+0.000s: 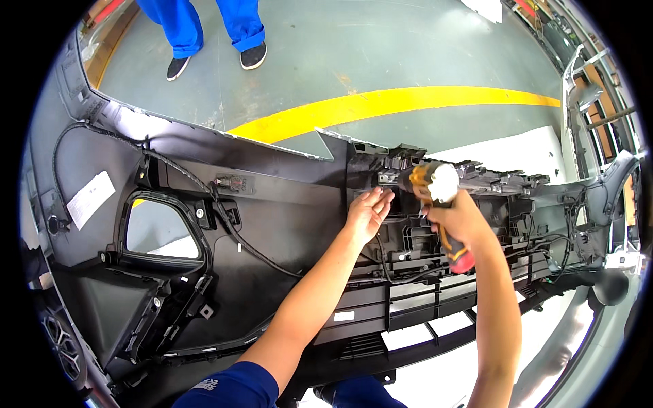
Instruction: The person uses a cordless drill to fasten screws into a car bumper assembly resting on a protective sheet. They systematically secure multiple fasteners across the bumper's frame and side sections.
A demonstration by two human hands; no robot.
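Observation:
A large black plastic car bumper [286, 234] lies inner side up before me, spanning most of the view. My right hand [458, 219] is wrapped round the grip of a yellow and black cordless drill [423, 182], which has a red patch at its base. The drill's nose points left, at a black bracket [388, 178] along the bumper's far edge. Just below that nose is my left hand [369, 212], palm partly up, fingers extended and slightly bent near the bracket. Whether anything small lies at its fingertips cannot be made out.
A black wiring harness [183, 172] runs across the bumper. A white paper label [91, 199] is stuck at its left, above a framed opening [160, 230]. Beyond, a person in blue trousers [178, 27] stands on the grey floor near a curved yellow line [381, 104]. Shelving stands at right.

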